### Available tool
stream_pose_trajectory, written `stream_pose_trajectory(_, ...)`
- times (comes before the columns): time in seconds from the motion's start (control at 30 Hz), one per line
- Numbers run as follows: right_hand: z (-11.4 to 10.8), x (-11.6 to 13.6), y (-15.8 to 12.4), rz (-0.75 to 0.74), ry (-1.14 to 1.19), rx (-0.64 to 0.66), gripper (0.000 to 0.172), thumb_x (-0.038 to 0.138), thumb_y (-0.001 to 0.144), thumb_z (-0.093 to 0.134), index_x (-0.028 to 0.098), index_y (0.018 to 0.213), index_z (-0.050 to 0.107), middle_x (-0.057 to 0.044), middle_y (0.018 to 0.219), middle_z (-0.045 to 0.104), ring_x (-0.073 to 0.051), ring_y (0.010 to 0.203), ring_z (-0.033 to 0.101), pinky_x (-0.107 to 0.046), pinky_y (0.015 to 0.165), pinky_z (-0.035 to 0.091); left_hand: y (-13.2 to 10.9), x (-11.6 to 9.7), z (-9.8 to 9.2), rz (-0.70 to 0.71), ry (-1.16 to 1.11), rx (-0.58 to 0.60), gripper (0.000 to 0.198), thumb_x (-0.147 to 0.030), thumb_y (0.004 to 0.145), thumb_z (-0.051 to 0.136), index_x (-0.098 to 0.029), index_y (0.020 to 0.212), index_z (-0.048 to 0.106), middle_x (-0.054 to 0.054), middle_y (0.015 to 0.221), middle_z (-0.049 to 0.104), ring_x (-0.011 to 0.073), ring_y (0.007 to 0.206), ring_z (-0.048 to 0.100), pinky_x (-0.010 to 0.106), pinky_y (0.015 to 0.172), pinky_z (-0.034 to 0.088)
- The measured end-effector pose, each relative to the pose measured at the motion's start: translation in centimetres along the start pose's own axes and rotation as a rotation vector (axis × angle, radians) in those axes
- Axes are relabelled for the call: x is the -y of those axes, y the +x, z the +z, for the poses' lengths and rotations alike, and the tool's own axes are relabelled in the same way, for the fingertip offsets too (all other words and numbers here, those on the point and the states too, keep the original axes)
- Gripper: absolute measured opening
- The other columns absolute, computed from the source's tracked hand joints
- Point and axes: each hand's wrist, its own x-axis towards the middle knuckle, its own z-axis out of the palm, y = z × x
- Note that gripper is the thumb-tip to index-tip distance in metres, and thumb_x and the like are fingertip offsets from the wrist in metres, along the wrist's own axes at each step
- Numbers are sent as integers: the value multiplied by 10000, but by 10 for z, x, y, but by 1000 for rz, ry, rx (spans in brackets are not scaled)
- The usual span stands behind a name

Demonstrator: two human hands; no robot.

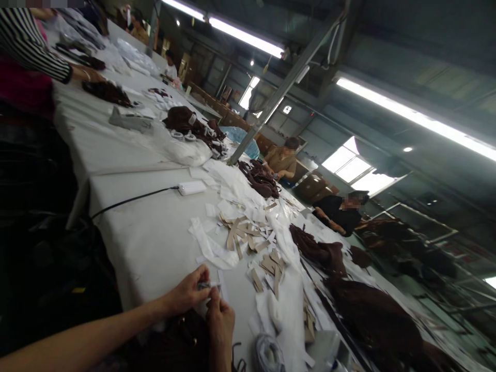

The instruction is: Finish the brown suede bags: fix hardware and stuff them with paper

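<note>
My left hand point(188, 292) and my right hand point(220, 323) meet at the near edge of a long white table point(155, 237). Both pinch a small pale, greyish piece point(205, 285) between their fingertips; I cannot make out what it is. Dark brown fabric point(178, 336) lies under my forearms at the table's edge. Scattered white paper strips point(211, 248) and tan cardboard pieces point(240, 235) lie just beyond my hands.
A white power strip point(191, 187) with a black cable lies mid-table. Heaps of dark brown garments point(321, 253) run along the right side. A person in a striped sleeve point(34, 46) works at far left; other seated people work across the table. A tape roll point(267, 354) lies near my right hand.
</note>
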Motion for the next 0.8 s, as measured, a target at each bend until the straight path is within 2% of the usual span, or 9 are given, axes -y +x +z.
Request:
stream_pose_trajectory(0.17,3,8,4,8,-20,-20,559,637,701,621,207,385,455,43,409,353,-103,462,294,-267,423,191,0,-1,-1,-10,-3,-18,155,-209,759,594,-211,786,442,-57,687,421,122,636,391,246,614,329)
stream_pose_trajectory(0.27,4,7,4,16,20,6,542,638,705,611,200,406,496,46,396,351,-99,446,287,-265,415,190,1,-1,-1,-56,-104,-45,184,-205,722,625,-207,776,449,-61,675,431,117,635,403,237,599,329)
stream_pose_trajectory(0.43,1,2,-1,24,166,112,488,654,677,621,175,589,639,64,430,400,-89,439,301,-238,403,216,5,4,-2,-150,-265,-106,224,-214,670,622,-207,786,431,-74,656,473,78,528,389,210,490,280)
stream_pose_trajectory(0.6,2,3,-5,67,324,210,480,644,626,676,167,651,637,84,467,369,-70,452,266,-223,424,211,6,5,-2,-202,-384,-119,281,-270,659,637,-220,790,394,-96,609,467,47,427,335,194,413,194)
stream_pose_trajectory(0.7,4,6,-4,108,390,240,456,616,596,707,172,673,637,95,476,344,-61,444,232,-221,428,189,7,6,-2,-213,-450,-128,310,-300,663,645,-225,781,367,-106,582,435,42,415,315,188,408,191)
stream_pose_trajectory(0.8,7,6,-1,146,427,227,415,572,563,731,180,599,600,92,464,353,-59,435,244,-225,434,205,8,8,-3,-214,-494,-126,342,-326,657,661,-225,786,362,-103,593,437,41,422,318,184,409,206)
